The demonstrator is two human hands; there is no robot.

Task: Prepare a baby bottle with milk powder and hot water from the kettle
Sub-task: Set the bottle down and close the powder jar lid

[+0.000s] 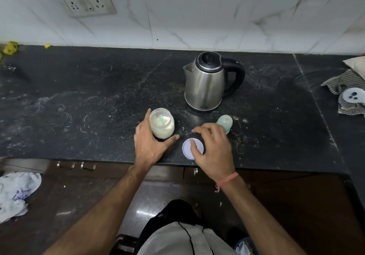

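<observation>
A clear jar of milk powder point(162, 124) stands open on the black counter point(79, 100), with a pale green scoop inside it. My left hand point(150, 142) wraps around the jar's left and near side. The jar's lilac lid point(190, 146) lies flat near the counter's front edge. My right hand point(213, 148) hovers over the lid's right side, fingers spread; whether it touches the lid I cannot tell. A baby bottle point(225, 122) with a pale green top stands just behind that hand. The steel kettle point(207, 83), lid closed and black handle to the right, stands further back.
A striped cloth with a white kettle base point(353, 95) lies at the counter's right edge. A wall socket panel point(87, 0) is at the upper left. Yellow-green scraps point(10, 47) sit in the far left corner. A plastic bag point(17, 193) lies on the floor, left.
</observation>
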